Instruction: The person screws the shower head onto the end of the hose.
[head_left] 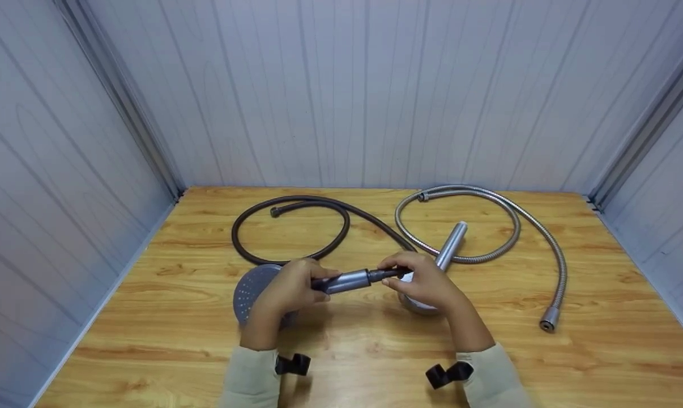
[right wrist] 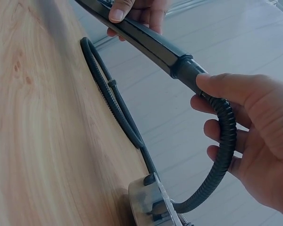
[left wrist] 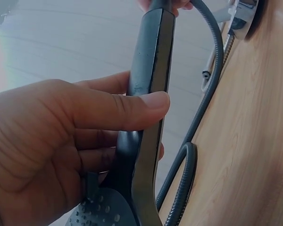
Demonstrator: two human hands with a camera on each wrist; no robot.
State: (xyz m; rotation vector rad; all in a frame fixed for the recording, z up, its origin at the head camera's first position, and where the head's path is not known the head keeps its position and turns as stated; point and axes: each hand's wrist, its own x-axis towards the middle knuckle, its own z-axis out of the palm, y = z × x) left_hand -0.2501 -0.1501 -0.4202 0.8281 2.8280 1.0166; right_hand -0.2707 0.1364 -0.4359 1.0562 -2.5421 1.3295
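1. Holding the dark shower head (head_left: pixel 348 281) above the bench (head_left: pixel 166 317), near the middle of the head view, with the handle aimed toward 3 o'clock and slightly upward, and the spray face (head_left: pixel 253 292) at 9 o'clock.
2. Clamping the left hand (head_left: pixel 290 289) on that handle, with thumb laid across one side and fingers curled around the other.
3. Pinching the end of the dark hose (right wrist: pixel 228 125) between thumb and fingers of the right hand (head_left: pixel 426 281), at 3 o'clock from the handle.
4. Setting hose end against handle end, touching; cannot tell whether screwed tight.
5. Looping the rest of that hose on the bench toward 11 o'clock, with the free end inside the loop.
6. Showing a silver shower head (head_left: pixel 452 246) at 2 o'clock, partly hidden behind the right hand.
7. Showing a silver hose (head_left: pixel 562 275) beyond, coiled toward 2 o'clock, with one end stretched out nearer 3 o'clock.
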